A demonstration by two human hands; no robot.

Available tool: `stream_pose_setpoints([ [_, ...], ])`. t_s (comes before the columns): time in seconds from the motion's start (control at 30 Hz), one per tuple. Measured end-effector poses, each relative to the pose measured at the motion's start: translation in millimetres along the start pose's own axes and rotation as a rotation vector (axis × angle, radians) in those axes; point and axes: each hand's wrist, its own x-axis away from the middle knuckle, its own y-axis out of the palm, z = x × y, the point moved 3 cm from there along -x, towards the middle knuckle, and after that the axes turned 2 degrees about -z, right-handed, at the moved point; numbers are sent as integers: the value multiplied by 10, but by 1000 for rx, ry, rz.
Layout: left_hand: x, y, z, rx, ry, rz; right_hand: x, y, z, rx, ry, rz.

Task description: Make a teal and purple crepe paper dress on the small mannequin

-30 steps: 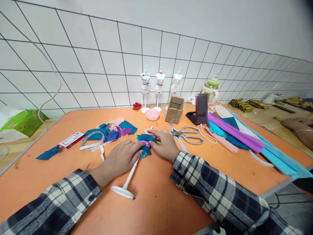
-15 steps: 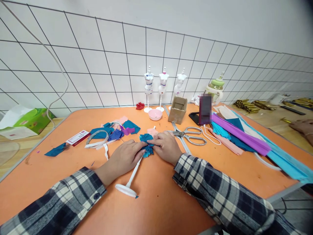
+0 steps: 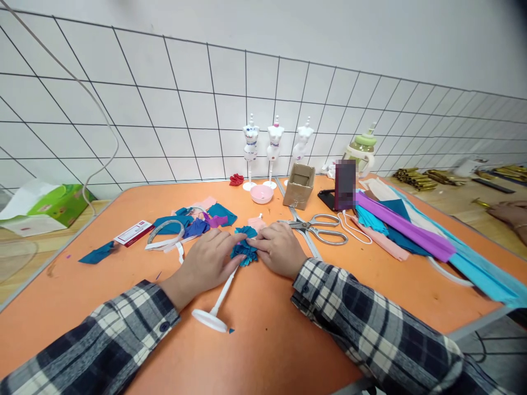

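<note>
A small white mannequin on a stand [image 3: 221, 299] lies tilted on the orange table, its round base toward me. Ruffled blue crepe paper [image 3: 248, 257] wraps its body. My left hand [image 3: 206, 260] closes on the mannequin from the left, fingertips over the ruffles and thumb at their lower edge. From the right, my right hand [image 3: 282, 252] pinches the blue crepe paper at the middle with thumb and fingers. The fingers hide part of the mannequin's body. Just beyond my right hand lie open metal scissors [image 3: 317, 229] and a pale pink scrap [image 3: 256, 223].
Three white mannequins [image 3: 275, 140] stand by the wall, behind a pink bowl [image 3: 262, 193] and a cardboard box [image 3: 298, 187]. Coloured paper scraps and a tape roll [image 3: 165, 233] lie left. Crepe paper strips [image 3: 411, 225] spread right. Another person's hand [image 3: 508, 213] rests far right.
My left fingers have lifted and shifted slightly on the ruffles, showing more blue paper. The stand's base has moved a little left. My right hand has hardly moved.
</note>
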Motion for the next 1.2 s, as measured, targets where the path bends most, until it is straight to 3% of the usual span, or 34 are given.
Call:
stream_pose_setpoints([
  [0.17, -29, 8, 28, -75, 16, -107, -2, -68, -84, 123, -137, -21],
  [0.3, -18, 12, 6, -70, -2, -122, 37, -191, -119, 78, -227, -36],
  [0.53, -28, -15, 12, -89, 29, -112, 45, -206, 27, 12, -16, 33],
  [0.83, -30, -17, -29, -73, 23, -92, 37, -120, 61, 37, -33, -77],
  [1.03, -2, -12, -65, -56, -20, -91, 42, -149, 34, 3, -18, -42],
  [1.2, 13, 0, -64, -77, -47, -65, 45, -127, -14, 15, -21, -129],
])
